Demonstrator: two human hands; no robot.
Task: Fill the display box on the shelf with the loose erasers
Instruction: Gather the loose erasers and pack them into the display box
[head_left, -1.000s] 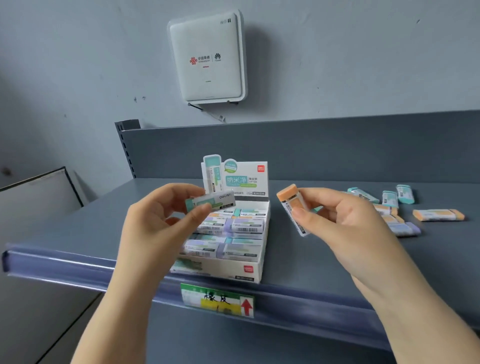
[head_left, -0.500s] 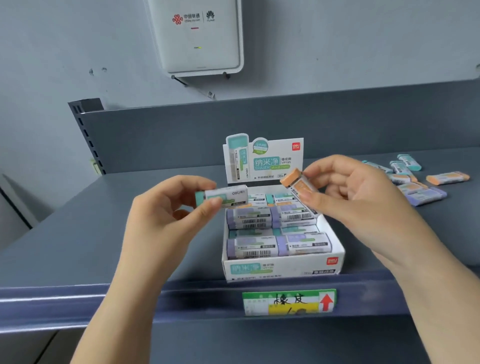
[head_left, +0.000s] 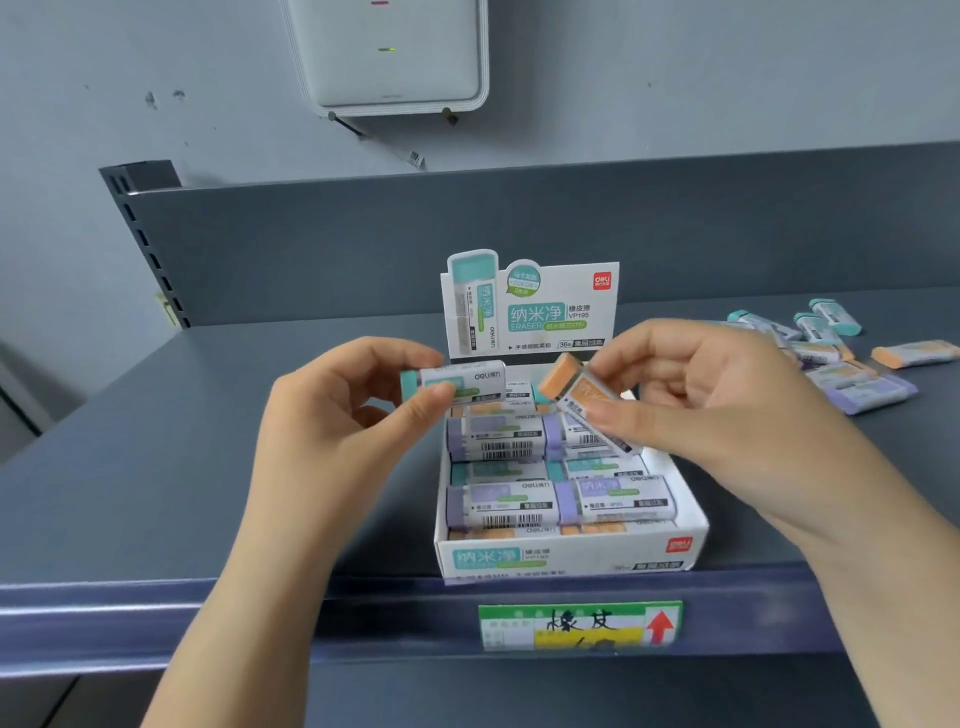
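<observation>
A white display box (head_left: 566, 558) stands at the front edge of the grey shelf (head_left: 156, 467), with rows of purple, teal and orange erasers lying in it. My left hand (head_left: 332, 441) pinches a teal-ended eraser (head_left: 457, 384) level above the box's back left. My right hand (head_left: 711, 410) holds an orange-ended eraser (head_left: 576, 389) tilted over the box's back right. Several loose erasers (head_left: 841, 364) lie on the shelf to the right, behind my right hand.
The box's upright header card (head_left: 545, 306) rises behind both hands. A green and yellow price label (head_left: 579, 623) sits on the shelf's front rail. The shelf's back panel (head_left: 467, 234) closes the rear, and a white router (head_left: 395, 57) hangs on the wall above.
My right hand has carried the orange-ended eraser left from beside the box to over its back right. The left hand keeps its teal-ended eraser over the box. The view has tilted down and shifted left.
</observation>
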